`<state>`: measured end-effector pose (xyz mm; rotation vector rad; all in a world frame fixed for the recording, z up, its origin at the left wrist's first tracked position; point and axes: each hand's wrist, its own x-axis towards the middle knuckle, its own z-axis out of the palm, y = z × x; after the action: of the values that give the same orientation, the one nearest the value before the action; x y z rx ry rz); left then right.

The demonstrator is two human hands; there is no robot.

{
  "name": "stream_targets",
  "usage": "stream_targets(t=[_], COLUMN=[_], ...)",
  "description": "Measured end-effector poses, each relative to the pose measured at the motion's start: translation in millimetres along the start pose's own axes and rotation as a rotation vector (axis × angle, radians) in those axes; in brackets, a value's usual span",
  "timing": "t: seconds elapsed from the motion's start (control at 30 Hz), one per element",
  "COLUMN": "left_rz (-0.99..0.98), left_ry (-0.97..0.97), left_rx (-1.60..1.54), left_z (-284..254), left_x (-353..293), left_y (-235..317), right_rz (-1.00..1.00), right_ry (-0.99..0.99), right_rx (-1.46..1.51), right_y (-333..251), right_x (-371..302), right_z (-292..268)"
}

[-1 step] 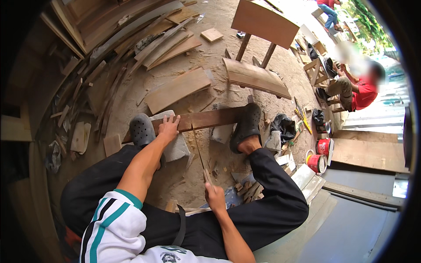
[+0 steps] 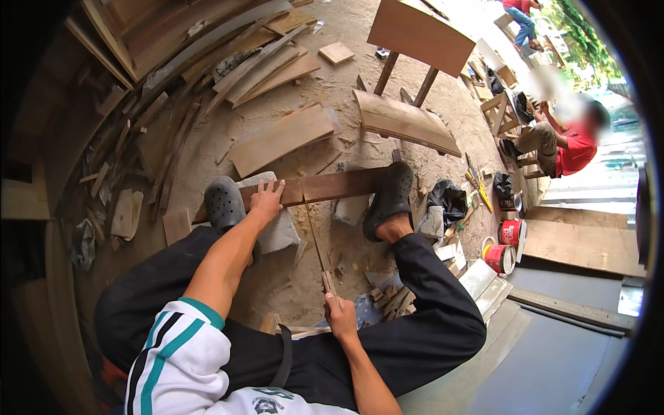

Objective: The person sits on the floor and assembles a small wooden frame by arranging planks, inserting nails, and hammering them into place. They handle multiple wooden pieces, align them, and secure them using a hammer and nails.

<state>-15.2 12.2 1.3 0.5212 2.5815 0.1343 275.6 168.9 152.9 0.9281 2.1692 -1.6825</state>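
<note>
Mid-cut: right hand [image 2: 340,312] gripped the handsaw [image 2: 315,238] handle, fingers wrapped; left hand [image 2: 266,197] pressed flat, spread, on the plank [image 2: 339,185]. Next stroke likely needed steady downward hold.

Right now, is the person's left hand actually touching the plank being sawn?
Touching. The head view shows the left hand pressed flat on the plank, fingers spread over its top edge, beside the saw blade.
</note>
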Motion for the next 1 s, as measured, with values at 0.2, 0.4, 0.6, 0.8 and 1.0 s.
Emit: stream_targets(t=[0.2,0.4,0.6,0.8,1.0], left_rz=[0.000,-0.021,-0.003,-0.018,-0.024], left_ry=[-0.015,-0.014,-0.025,-0.029,0.012], left_rx=[0.000,-0.016,-0.006,0.022,-0.001], left_z=[-4.4,6.5,0.0,-3.9,0.6], left_x=[-9.7,-14.3,-5.9,-11.7,-15.2], left_y=[8.6,-1.9,7.1,5.9,-11.6], right_rz=[-0.044,-0.051,-0.370,-0.150,-0.082], right_ry=[-0.006,-0.035,0.055,-0.002,-0.055], right_rx=[-0.024,-0.046,-0.124,-0.071,-0.040], right_y=[9.8,5.6,27.2,34.3,19.4], right_x=[72.2,11.9,64.4,40.5,17.7], right_z=[22.7,-0.8,20.9,21.5,6.7])
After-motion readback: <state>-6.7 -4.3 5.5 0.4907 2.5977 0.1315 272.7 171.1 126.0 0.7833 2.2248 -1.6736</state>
